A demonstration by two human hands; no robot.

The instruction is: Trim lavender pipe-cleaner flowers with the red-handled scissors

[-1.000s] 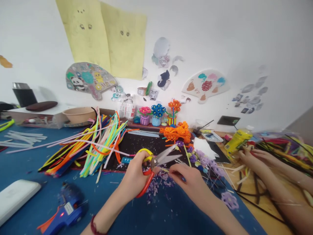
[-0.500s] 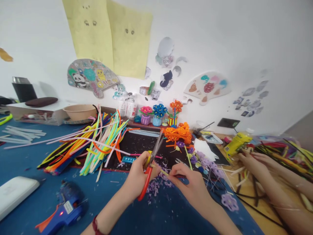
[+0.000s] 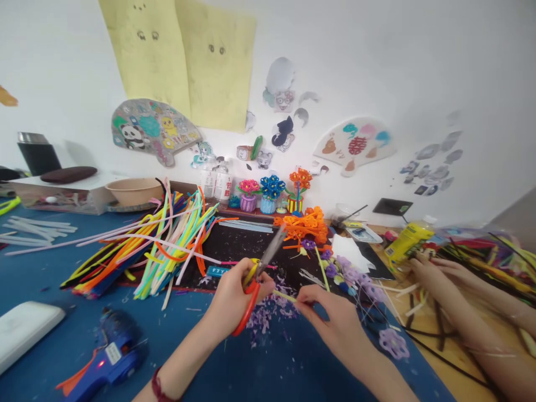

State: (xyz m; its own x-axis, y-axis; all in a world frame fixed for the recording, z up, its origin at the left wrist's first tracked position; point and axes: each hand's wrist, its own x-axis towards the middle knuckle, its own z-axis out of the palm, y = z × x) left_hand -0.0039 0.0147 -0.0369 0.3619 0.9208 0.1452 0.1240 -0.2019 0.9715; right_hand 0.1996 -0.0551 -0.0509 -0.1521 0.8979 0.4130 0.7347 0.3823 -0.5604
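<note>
My left hand (image 3: pixel 229 298) grips a pair of scissors (image 3: pixel 273 250) with red and yellow handles; the blades point up and away. A short pale yellow pipe cleaner (image 3: pixel 285 296) spans the space between my hands. Its right end is pinched in my right hand (image 3: pixel 330 315), and the left end meets the fingertips of my left hand, where the exact contact is hidden. Purple fuzz clippings (image 3: pixel 268 318) lie on the blue table below. Beyond my right hand are purple pipe cleaner flowers (image 3: pixel 345 271), one beside a light green stem (image 3: pixel 321 269).
Bundled coloured pipe cleaners (image 3: pixel 167 251) lie left, with a blue glue gun (image 3: pixel 109 357) in front, its red light on. Orange pipe cleaner pieces (image 3: pixel 305 224) and small potted flowers (image 3: pixel 272 192) stand near the wall. At right, another person's hands (image 3: pixel 431 279) hold something beside a yellow bottle (image 3: pixel 409 241).
My right hand has shifted slightly right, and more of the pale yellow pipe cleaner shows between my hands. The scissors stay in my left hand. The view has turned a little.
</note>
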